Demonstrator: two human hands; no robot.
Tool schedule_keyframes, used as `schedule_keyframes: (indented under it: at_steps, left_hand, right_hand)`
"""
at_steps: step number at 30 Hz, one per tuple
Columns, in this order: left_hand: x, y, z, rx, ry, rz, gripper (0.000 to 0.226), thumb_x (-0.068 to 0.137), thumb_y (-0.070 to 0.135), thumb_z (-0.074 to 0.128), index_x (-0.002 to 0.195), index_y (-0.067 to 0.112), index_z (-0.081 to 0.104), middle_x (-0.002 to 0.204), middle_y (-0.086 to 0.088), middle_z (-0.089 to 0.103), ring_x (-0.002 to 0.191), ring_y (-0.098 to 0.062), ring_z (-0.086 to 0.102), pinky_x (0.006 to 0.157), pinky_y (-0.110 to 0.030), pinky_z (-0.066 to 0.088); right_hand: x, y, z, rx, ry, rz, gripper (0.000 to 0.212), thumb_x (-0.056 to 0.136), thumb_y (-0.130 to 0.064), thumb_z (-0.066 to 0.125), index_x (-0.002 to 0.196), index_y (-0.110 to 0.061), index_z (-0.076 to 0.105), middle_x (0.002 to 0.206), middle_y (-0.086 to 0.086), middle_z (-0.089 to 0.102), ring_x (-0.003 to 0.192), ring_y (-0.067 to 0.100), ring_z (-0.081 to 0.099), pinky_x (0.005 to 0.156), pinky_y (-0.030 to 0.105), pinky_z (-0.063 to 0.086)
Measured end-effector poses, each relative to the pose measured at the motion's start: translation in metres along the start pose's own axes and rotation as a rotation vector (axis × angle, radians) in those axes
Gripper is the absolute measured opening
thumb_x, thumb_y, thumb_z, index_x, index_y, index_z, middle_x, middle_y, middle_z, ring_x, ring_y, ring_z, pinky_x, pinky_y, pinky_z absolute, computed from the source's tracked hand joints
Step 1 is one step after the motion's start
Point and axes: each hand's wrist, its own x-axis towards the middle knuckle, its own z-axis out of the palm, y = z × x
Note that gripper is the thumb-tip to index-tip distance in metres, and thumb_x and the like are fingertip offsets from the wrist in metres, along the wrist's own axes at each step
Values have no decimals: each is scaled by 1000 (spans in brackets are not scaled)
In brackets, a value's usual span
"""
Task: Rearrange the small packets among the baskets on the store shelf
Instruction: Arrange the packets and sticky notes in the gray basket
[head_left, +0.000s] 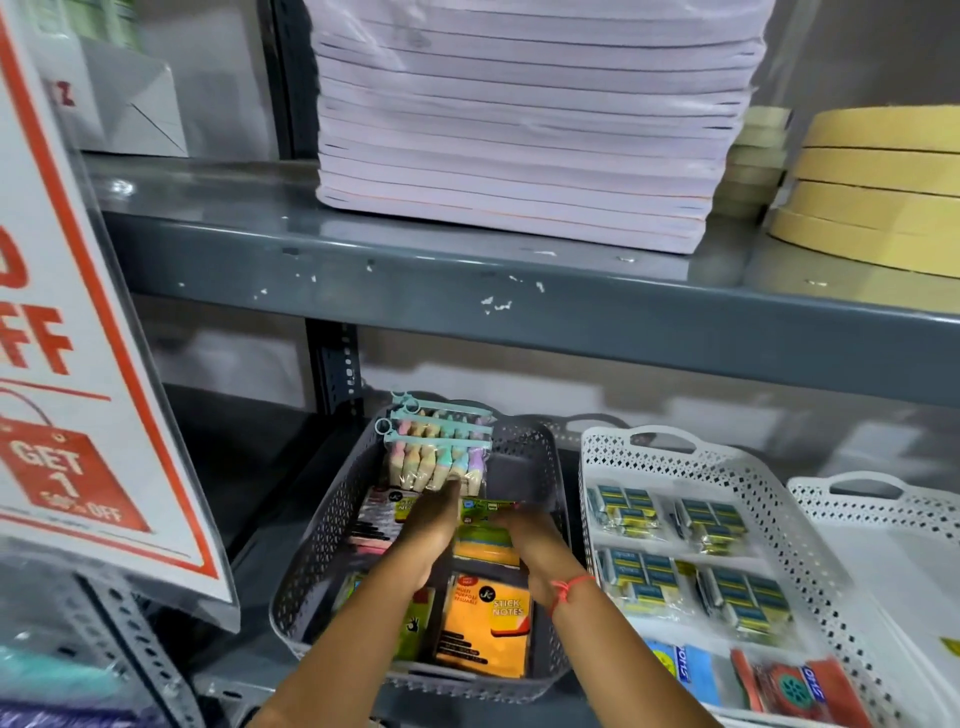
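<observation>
A grey perforated basket (332, 525) on the lower shelf holds sticky-note packets, among them an orange one (485, 623) at the front. Clear pouches of pastel chalk-like sticks (441, 452) stand against its back wall. My left hand (431, 525) reaches deep into the basket, fingertips touching the lowest pouch. My right hand (524, 535), a red thread on its wrist, lies over a green and yellow packet (485, 512) in the middle, fingers curled on it. Whether either hand truly grips is unclear.
A white basket (779, 493) to the right holds small blue-yellow packets and red ones at the front; another white basket (883, 504) stands beyond it. A sale sign (78, 364) hangs at left. The upper shelf (467, 280) carries stacked paper and tape rolls.
</observation>
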Motion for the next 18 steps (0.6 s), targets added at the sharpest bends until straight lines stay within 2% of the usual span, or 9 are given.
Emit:
schedule_keyframes:
  at_steps: [2, 4, 5, 8, 9, 11, 14, 16, 18]
  left_hand:
    - [-1, 1, -13, 61, 155, 122, 52, 98, 42, 23, 124, 7, 52, 112, -22, 62, 97, -29, 60, 81, -35, 46]
    - [1, -2, -28, 38, 249, 211, 54, 98, 43, 23, 83, 9, 62, 68, -12, 56, 58, -20, 52, 59, -29, 39]
    - [1, -5, -35, 26, 271, 206, 56, 98, 44, 22, 70, 11, 59, 62, -9, 53, 54, -19, 50, 55, -28, 37]
    - [2, -17, -49, 14, 235, 139, 63, 98, 44, 17, 73, 7, 61, 73, -15, 60, 66, -22, 56, 53, -25, 40]
    - [3, -21, -51, 6, 221, 118, 64, 98, 45, 17, 74, 5, 60, 76, -17, 61, 67, -22, 56, 55, -25, 42]
    - [3, -27, -53, 6, 245, 76, 64, 98, 45, 17, 80, 4, 62, 91, -23, 63, 76, -23, 57, 70, -28, 41]
    - [0, -30, -54, 33, 287, 26, 63, 98, 46, 19, 116, 2, 61, 128, -24, 56, 114, -32, 55, 95, -34, 39]
    - [-1, -29, -55, 35, 257, 27, 64, 97, 48, 18, 121, 5, 58, 134, -23, 53, 122, -32, 51, 97, -34, 37]
    - [-1, -27, -54, 21, 251, 35, 63, 97, 48, 18, 117, 6, 61, 132, -23, 54, 120, -30, 52, 93, -31, 37]
  right_hand:
    - [-4, -4, 11, -42, 76, -89, 23, 87, -1, 50, 107, -3, 61, 84, 4, 61, 86, 22, 56, 69, 29, 44]
    - [-8, -6, 25, -54, 52, -120, 14, 87, -1, 49, 83, -7, 61, 68, -1, 53, 71, 18, 51, 60, 26, 36]
    - [-9, -7, 33, -50, 13, -109, 20, 87, 0, 48, 73, -10, 58, 66, 0, 51, 65, 16, 49, 58, 25, 33]
    - [-7, -4, 53, -59, -108, -40, 20, 89, 2, 47, 73, -1, 59, 71, 10, 48, 65, 21, 56, 57, 27, 29]
    - [-6, -2, 57, -50, -111, -22, 22, 90, 2, 46, 71, -3, 57, 67, 9, 44, 58, 16, 53, 53, 25, 28]
    - [-3, 3, 63, -46, -88, -3, 28, 90, 1, 45, 65, -10, 50, 55, 4, 37, 35, 5, 41, 41, 18, 24]
    - [1, 7, 70, -81, -87, 28, 38, 90, -1, 45, 54, -10, 45, 50, 5, 38, 24, 4, 37, 32, 17, 24]
    - [4, 9, 73, -95, -85, 35, 39, 90, -3, 46, 53, -12, 42, 51, 3, 38, 31, 5, 39, 36, 17, 26]
    - [3, 8, 76, -97, -133, 47, 36, 92, -7, 45, 58, -18, 41, 61, -1, 42, 51, 6, 41, 50, 18, 32]
